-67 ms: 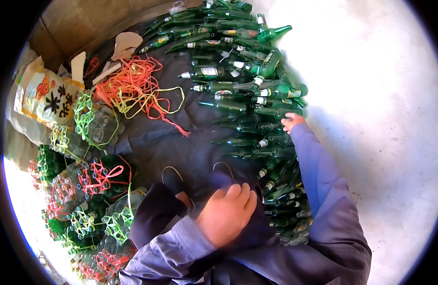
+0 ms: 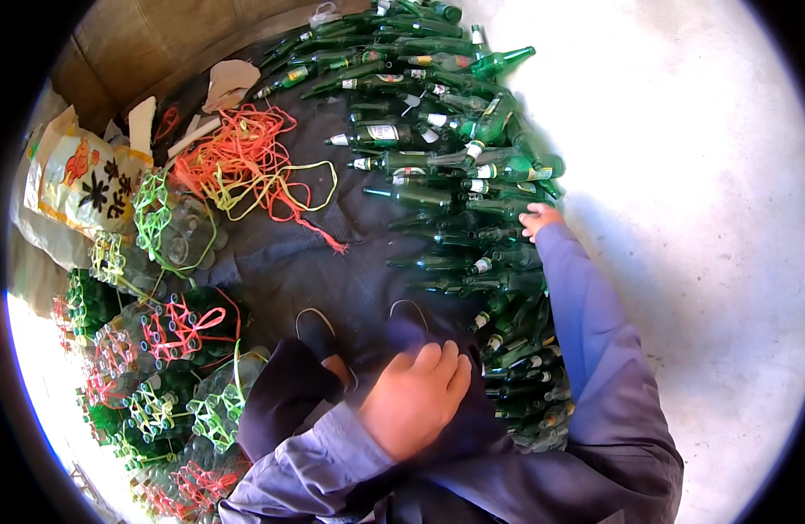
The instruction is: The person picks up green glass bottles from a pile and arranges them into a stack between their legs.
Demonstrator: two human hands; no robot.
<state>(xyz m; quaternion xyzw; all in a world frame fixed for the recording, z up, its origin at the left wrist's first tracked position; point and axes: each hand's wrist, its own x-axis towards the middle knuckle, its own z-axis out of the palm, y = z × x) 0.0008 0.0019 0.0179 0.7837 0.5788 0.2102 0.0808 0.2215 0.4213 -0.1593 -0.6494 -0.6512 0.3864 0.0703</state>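
Reaching out to the right, my right hand (image 2: 537, 221) has its fingers closed round the end of a green glass bottle (image 2: 500, 207) that lies on its side in a long pile of bottles. My left hand (image 2: 417, 395) is held above my lap, back of the hand up and fingers curled in. Whatever those fingers may hold is hidden beneath them. More green bottles (image 2: 411, 196) lie just beside the one at my right hand, most with their necks pointing left.
A tangle of red and yellow cord (image 2: 241, 157) lies on the dark mat (image 2: 285, 262). To the left stand bundles of bottles tied at the necks with red cord (image 2: 180, 327) and green cord (image 2: 219, 419). Behind them is a printed sack (image 2: 79, 179). Pale floor (image 2: 682, 262) extends on the right.
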